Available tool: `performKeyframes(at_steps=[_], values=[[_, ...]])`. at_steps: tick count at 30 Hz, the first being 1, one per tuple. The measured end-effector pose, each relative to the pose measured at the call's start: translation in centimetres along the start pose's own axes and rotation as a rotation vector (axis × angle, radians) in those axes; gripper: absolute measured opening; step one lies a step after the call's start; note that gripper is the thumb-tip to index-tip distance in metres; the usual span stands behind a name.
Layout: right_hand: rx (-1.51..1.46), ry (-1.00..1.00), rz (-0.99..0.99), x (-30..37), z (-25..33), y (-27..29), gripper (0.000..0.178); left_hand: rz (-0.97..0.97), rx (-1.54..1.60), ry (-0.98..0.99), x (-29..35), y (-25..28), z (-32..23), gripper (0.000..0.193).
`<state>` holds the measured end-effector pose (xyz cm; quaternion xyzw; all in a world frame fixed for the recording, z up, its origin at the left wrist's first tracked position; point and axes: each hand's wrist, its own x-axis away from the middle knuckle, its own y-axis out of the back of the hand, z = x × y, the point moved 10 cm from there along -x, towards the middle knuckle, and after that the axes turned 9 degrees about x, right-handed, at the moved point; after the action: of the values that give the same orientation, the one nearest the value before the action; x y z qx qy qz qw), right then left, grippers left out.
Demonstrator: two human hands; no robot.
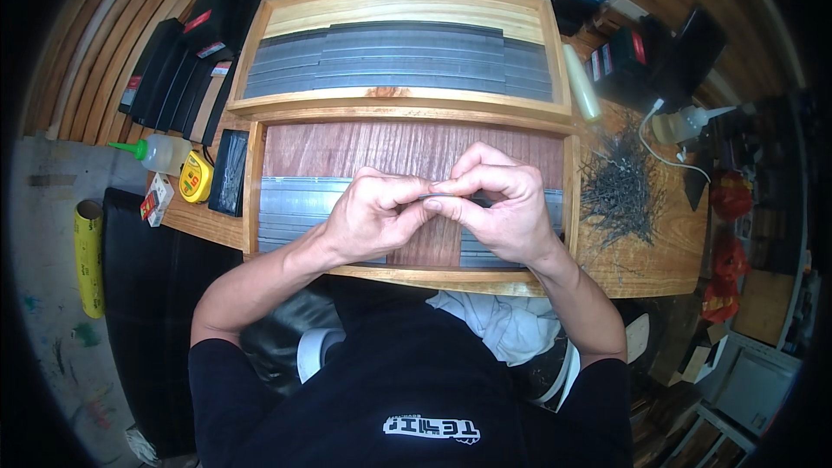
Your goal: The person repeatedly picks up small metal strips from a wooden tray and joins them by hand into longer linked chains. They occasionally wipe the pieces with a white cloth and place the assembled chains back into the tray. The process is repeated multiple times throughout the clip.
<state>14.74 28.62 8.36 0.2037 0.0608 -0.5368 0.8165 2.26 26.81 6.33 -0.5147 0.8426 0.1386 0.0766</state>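
Above the near wooden tray point(407, 275), my left hand point(373, 212) and my right hand point(507, 208) meet, fingertips almost touching. Between them they pinch a thin dark strip point(433, 196), held by thumbs and forefingers; most of it is hidden by the fingers. Under my left hand lie grey metal-looking strips point(290, 208) in rows on the tray's reddish-brown base point(347, 147). More grey strips point(485, 251) lie below my right hand, with bare base between the two groups. A far wooden tray point(562, 65) holds several rows of similar grey strips point(412, 56).
Right of the trays, dark thin scraps point(620, 186) are heaped on the wooden table point(667, 243), near a spouted bottle point(680, 127) and a white cable point(650, 126). At left are a yellow tape measure point(195, 178), a black block point(229, 172) and a green-tipped bottle point(165, 154).
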Motion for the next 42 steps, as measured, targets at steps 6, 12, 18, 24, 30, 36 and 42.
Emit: performKeyframes(at_steps=[6,12,18,24,30,36,42], values=[[0.043,0.002,0.005,0.1,0.7,0.3,0.017,-0.023,0.002,-0.053,-0.1,0.1,-0.3,0.016],[-0.001,-0.064,-0.007,0.6,0.5,0.7,0.014,0.035,-0.047,0.050,-0.3,0.1,-0.2,0.020],[0.128,0.044,0.027,0.2,1.5,0.8,0.013,-0.002,-0.041,-0.003,-0.2,0.2,-0.3,0.021],[0.117,0.050,0.026,0.3,1.3,0.8,0.013,-0.005,-0.033,-0.011,-0.2,0.2,-0.4,0.021],[0.114,0.049,0.030,0.3,1.2,0.8,0.012,0.011,-0.031,0.021,-0.2,0.1,-0.2,0.021],[0.119,0.053,0.023,0.2,1.2,0.8,0.011,0.034,-0.043,0.039,-0.3,0.1,-0.4,0.021],[0.080,0.051,-0.016,0.2,1.1,0.9,0.011,-0.001,-0.016,0.007,-0.4,0.1,-0.5,0.020]])
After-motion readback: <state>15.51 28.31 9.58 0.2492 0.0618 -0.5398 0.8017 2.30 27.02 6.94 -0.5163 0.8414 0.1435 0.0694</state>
